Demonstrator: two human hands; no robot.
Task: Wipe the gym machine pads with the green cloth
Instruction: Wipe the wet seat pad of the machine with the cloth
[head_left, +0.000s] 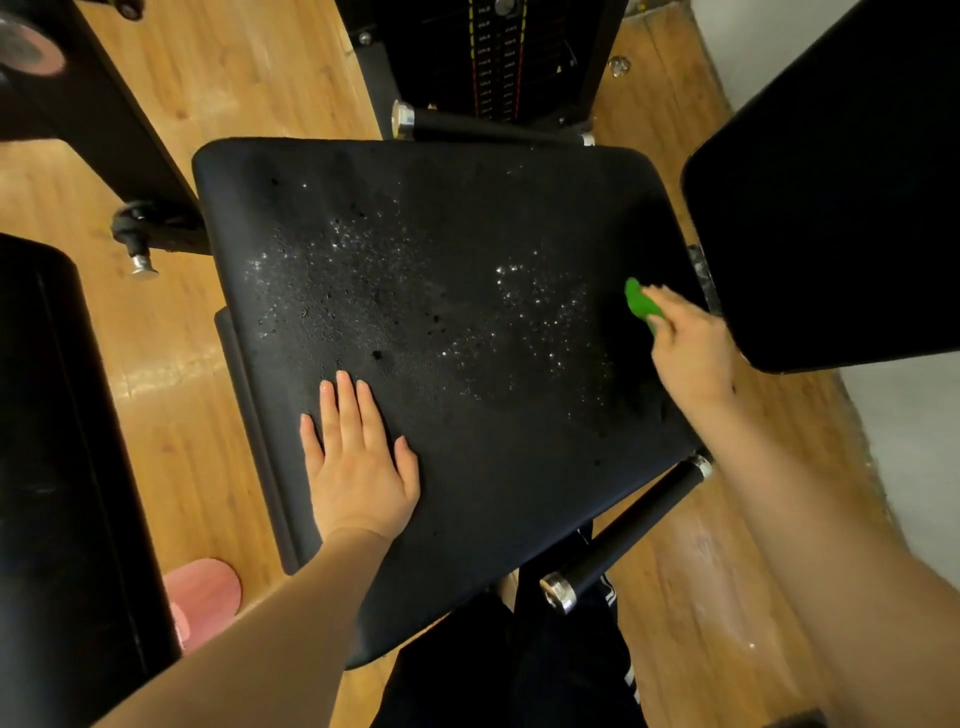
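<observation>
A black seat pad (447, 218) fills the middle of the view, speckled with shiny droplets across its centre. My left hand (358, 457) lies flat on the pad's near left part, fingers straight and together. My right hand (688, 348) grips the green cloth (640, 301) at the pad's right edge; only a small bunched part of the cloth shows past my fingers. A second black pad (841, 182) stands upright just to the right of that hand.
Another black pad (57, 467) sits at the left. A weight stack (493, 57) stands beyond the seat, with a handle bar (467, 124) in front of it. A black handle with metal ends (628, 525) juts out near my dark-trousered legs. A pink slipper (205, 597) rests on the wooden floor.
</observation>
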